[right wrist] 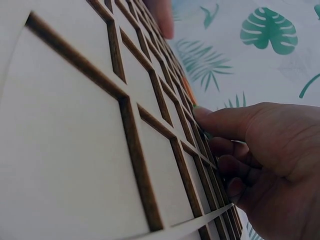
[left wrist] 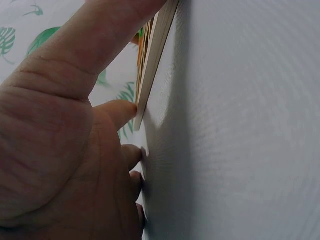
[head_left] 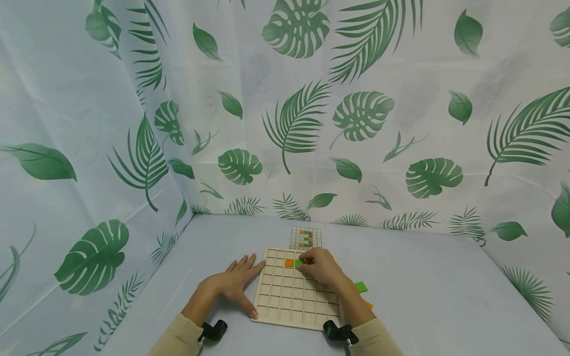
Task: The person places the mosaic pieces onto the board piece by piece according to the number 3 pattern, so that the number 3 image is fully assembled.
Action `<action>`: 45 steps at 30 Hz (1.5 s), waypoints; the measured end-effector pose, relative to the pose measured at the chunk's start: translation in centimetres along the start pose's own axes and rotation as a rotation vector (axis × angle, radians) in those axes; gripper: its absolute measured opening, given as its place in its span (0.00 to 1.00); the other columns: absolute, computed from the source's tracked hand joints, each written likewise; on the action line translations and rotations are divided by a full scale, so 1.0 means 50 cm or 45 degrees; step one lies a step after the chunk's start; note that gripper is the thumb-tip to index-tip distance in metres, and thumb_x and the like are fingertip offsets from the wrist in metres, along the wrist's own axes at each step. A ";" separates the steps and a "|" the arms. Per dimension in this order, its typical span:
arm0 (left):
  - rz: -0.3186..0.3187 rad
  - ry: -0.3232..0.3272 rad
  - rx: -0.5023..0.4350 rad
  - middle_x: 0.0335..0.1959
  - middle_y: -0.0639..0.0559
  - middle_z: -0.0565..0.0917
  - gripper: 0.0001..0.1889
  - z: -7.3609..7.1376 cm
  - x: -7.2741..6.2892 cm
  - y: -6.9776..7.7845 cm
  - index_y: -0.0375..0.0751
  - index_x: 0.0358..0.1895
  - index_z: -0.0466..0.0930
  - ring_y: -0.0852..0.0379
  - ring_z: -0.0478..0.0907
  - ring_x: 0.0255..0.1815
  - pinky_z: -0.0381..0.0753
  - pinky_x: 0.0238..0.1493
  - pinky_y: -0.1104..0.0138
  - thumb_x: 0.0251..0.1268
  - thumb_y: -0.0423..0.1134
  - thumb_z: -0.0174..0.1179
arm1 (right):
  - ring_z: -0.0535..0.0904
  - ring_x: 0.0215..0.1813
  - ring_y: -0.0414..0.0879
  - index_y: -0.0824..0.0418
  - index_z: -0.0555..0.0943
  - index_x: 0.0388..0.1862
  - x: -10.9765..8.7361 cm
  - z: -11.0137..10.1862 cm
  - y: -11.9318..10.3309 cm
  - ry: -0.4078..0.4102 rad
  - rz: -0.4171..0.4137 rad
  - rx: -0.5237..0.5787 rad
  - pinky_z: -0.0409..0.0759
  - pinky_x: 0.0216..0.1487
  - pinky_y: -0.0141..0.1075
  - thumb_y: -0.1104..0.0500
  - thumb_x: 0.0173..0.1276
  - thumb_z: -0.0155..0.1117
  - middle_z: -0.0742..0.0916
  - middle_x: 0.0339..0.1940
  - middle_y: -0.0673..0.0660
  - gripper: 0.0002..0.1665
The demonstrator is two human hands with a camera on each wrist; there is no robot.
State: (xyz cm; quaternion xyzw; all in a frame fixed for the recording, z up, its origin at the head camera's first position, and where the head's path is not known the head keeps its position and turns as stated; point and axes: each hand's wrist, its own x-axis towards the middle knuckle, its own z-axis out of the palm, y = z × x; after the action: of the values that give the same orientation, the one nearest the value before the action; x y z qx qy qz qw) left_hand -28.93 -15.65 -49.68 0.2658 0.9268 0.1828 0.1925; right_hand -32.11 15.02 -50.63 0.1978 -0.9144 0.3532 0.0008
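A pale wooden grid board [head_left: 291, 299] lies on the table with an orange square tile [head_left: 289, 262] in a cell of its upper part. Directly right of that tile, my right hand [head_left: 324, 268] pinches a green square tile [head_left: 298, 263] between thumb and fingers at the board's surface. The right wrist view shows only a sliver of green at the thumb tip. My left hand [head_left: 233, 283] is spread flat at the board's left side, its thumb and index finger touching the edge; the left wrist view shows the board's side [left wrist: 156, 60] against these fingers.
Behind the board lies a small pattern card [head_left: 296, 233] printed with a grid and coloured squares. Beyond my right forearm are a loose green tile [head_left: 360, 287] and an orange tile [head_left: 368, 304], partly hidden. Leaf-printed curtains [head_left: 303, 188] hang behind the table and at its sides.
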 end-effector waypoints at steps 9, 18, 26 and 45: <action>0.006 0.000 -0.001 0.87 0.38 0.39 0.73 -0.001 0.000 0.003 0.54 0.87 0.44 0.36 0.33 0.88 0.37 0.84 0.39 0.37 0.69 0.82 | 0.75 0.34 0.41 0.63 0.90 0.50 -0.002 0.000 0.000 0.018 0.003 -0.005 0.75 0.33 0.32 0.57 0.68 0.75 0.85 0.34 0.49 0.15; 0.011 0.004 -0.035 0.87 0.37 0.39 0.73 -0.003 -0.003 0.011 0.52 0.87 0.45 0.36 0.33 0.88 0.37 0.84 0.39 0.38 0.66 0.83 | 0.78 0.35 0.42 0.63 0.88 0.56 -0.011 -0.042 -0.015 0.082 -0.018 0.168 0.78 0.32 0.34 0.51 0.75 0.69 0.90 0.45 0.55 0.20; -0.017 0.005 -0.026 0.88 0.39 0.39 0.73 -0.003 -0.005 0.004 0.54 0.86 0.45 0.37 0.33 0.88 0.36 0.84 0.40 0.37 0.69 0.82 | 0.79 0.36 0.44 0.60 0.88 0.57 -0.022 -0.088 -0.007 0.117 -0.001 0.158 0.80 0.35 0.36 0.50 0.74 0.69 0.88 0.41 0.51 0.20; 0.002 0.007 -0.033 0.87 0.38 0.40 0.72 -0.004 -0.007 0.006 0.52 0.86 0.45 0.36 0.33 0.88 0.37 0.84 0.40 0.38 0.68 0.81 | 0.78 0.36 0.45 0.59 0.89 0.53 -0.068 -0.151 0.046 0.041 0.066 0.039 0.79 0.37 0.34 0.49 0.73 0.70 0.87 0.40 0.50 0.18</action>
State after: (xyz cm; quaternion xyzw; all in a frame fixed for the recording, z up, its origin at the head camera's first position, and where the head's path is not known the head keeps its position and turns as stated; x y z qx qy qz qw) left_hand -28.59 -15.65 -49.29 0.2634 0.9247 0.1957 0.1932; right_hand -30.82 22.66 -46.93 0.1684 -0.9136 0.3701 0.0033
